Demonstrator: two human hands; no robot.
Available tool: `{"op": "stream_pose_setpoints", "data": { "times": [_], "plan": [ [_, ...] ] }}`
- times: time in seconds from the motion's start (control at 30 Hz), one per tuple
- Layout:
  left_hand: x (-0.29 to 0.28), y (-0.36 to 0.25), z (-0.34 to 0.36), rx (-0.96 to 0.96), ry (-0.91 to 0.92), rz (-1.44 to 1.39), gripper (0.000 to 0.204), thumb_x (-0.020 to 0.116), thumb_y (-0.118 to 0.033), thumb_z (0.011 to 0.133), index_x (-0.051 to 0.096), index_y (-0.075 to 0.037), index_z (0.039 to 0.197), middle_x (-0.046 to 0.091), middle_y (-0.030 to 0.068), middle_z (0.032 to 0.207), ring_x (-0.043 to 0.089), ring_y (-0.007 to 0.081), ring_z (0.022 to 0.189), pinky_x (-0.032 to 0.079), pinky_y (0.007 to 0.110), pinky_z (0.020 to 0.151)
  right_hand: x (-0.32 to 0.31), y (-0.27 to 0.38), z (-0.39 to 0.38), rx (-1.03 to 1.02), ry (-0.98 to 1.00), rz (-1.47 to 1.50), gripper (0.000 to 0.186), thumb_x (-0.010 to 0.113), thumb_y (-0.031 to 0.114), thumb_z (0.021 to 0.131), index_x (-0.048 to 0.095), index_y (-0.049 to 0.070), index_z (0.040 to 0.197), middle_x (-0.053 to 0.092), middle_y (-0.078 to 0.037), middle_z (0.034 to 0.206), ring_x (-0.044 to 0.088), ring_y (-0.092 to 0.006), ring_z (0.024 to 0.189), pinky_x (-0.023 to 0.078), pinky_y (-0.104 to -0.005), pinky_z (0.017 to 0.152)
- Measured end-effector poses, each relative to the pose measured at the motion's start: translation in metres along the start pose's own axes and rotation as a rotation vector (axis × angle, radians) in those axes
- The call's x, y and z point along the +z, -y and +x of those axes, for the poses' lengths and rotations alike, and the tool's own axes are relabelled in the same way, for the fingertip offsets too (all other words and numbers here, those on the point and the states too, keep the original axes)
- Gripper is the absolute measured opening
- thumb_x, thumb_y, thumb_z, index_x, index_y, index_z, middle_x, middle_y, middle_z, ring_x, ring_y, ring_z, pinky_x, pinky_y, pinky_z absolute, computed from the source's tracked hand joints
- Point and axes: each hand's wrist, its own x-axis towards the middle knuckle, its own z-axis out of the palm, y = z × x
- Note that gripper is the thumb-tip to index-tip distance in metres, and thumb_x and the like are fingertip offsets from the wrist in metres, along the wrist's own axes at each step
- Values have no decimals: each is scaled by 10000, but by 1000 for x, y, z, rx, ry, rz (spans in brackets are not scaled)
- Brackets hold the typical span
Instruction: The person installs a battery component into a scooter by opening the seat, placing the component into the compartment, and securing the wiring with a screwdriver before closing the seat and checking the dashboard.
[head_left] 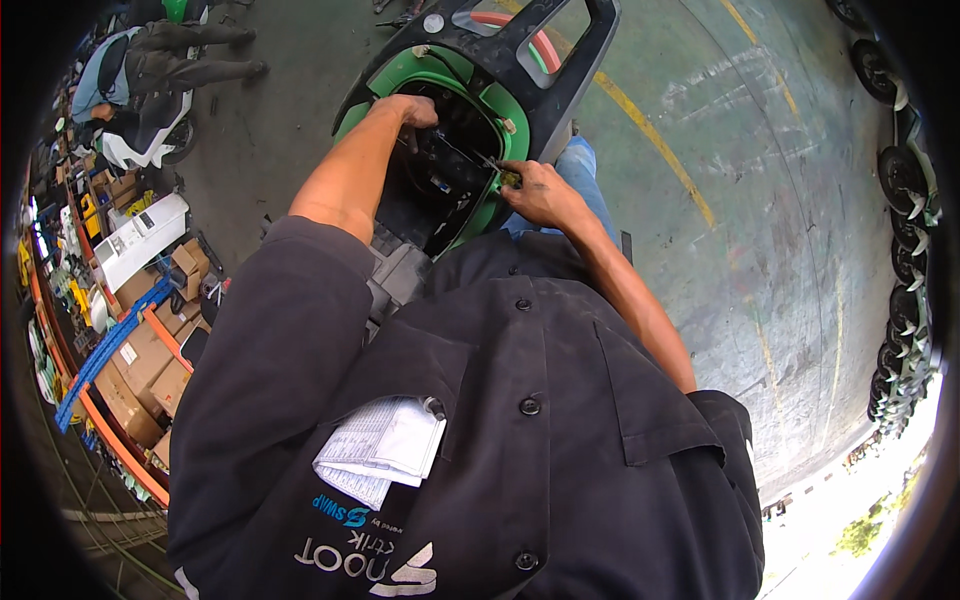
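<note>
Green and black, straight ahead at top middle: one scooter (pixel 545 105), with one deep bay (pixel 402 192) uncovered and two pale fittings (pixel 508 127) on its green rim. Both hands at work here, two out of two! Reaching in over the rim's left side with the left hand (pixel 420 112), fingers curled downward; impossible to tell whether empty or gripping, with fingertips lost in the dark. Over now to the right hand (pixel 545 193), closed around one tool (pixel 511 180), yellowish at the handle, thin at the shaft, held at the right edge of the bay and pointing inward. Down inside, between the two hands, one black part (pixel 440 155) with one small pale label. Through the gap in the black tail, one curved band (pixel 545 48) in red and green.

Closer in, one dark shirt (pixel 650 370), with four buttons in sight and one bundle of folded papers (pixel 390 440) at the chest. Just past the right hand, blue denim (pixel 580 170).

Off to the upper left, one more person (pixel 100 80), in pale blue and dark trousers, beside one white scooter (pixel 130 152). Below, one long white panel (pixel 142 240), then several cartons (pixel 130 375), too jumbled for a firm count, near one blue beam (pixel 113 354) and at least two orange beams (pixel 166 337). Across to the right, grey-green floor (pixel 780 220) with at least two yellow lines (pixel 650 130). Out at the far edge, a column of wheels (pixel 872 70), more than five, too crowded for an exact number.
</note>
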Motion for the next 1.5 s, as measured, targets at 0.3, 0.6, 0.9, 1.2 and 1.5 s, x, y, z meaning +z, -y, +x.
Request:
{"op": "stream_pose_setpoints", "data": {
  "times": [0.3,0.6,0.9,1.2,1.5],
  "plan": [
    [3,31,49,110,48,-180,260,431,-95,960,590,104,1012,719,191,1014,741,271,707,557,333,491,-6,18,-4,-72,8,-2,450,601,178,856,610,-14,1263,678,-293,1029,648,-412,1042,499,-447,958],
    [6,21,30,5,85,-494,193,453,-117,965,568,24,1033,741,183,955,749,265,773,572,341,555,9,4,10,-173,-35,-110,470,616,187,848,604,9,1283,685,-272,1034,660,-415,1006,525,-463,918],
    [3,27,38,-28,139,-470,295,454,-125,927,550,30,1158,745,166,961,741,269,830,582,343,620,8,22,41,-55,89,-265,405,624,197,842,638,-21,1183,688,-275,1008,667,-409,997,532,-460,907],
    [-1,37,28,88,-19,-196,604,730,-492,847,631,-35,1229,728,112,1055,736,237,848,553,381,775,21,-1,38,-104,-13,-142,398,603,204,853,628,-12,1186,683,-276,1033,658,-417,1018,512,-470,939],
    [0,48,43,186,-169,-160,475,680,-260,903,590,45,1257,711,164,1046,743,263,719,558,382,671,9,13,30,-123,47,-147,417,596,205,865,628,-6,1223,678,-288,1037,655,-410,1030,511,-469,942]
  ]
}}
